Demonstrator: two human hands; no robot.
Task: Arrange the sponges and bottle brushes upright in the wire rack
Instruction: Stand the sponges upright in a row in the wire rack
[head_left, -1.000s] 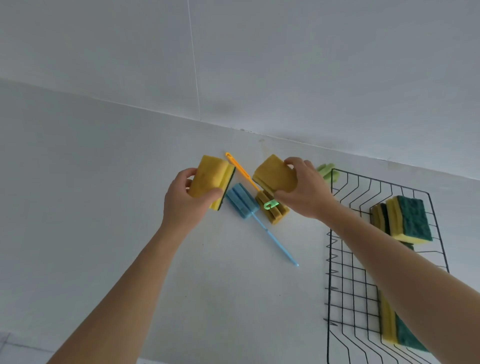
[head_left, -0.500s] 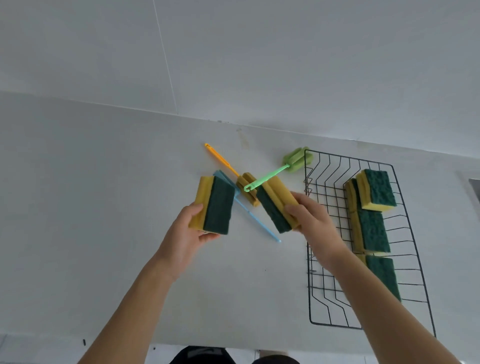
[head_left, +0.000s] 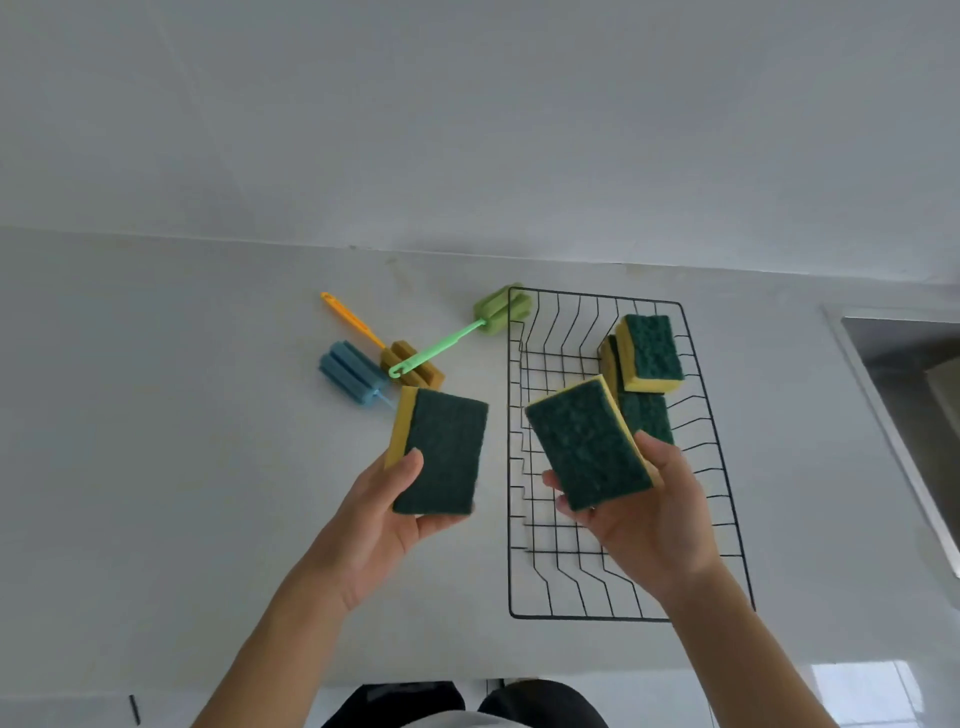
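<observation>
My left hand (head_left: 382, 525) grips a yellow sponge with a green scrub face (head_left: 441, 451), held above the counter left of the black wire rack (head_left: 719, 467). A second such sponge (head_left: 587, 441) is in my right hand (head_left: 649, 525), over the middle of the rack. At the rack's far end, one sponge (head_left: 652, 353) leans upright, with another sponge (head_left: 644, 415) lower behind it. Three bottle brushes lie on the counter left of the rack: a green brush (head_left: 498, 314), an orange brush (head_left: 410, 358) and a blue brush (head_left: 348, 371).
The white counter (head_left: 156, 441) meets a white wall at the back. A sink edge (head_left: 904, 415) runs along the right. The counter's front edge lies near the bottom, with dark clothing below it.
Both hands have drawn back from the brush pile, each with a sponge, green faces turned up. My right hand has moved right, over the rack.
</observation>
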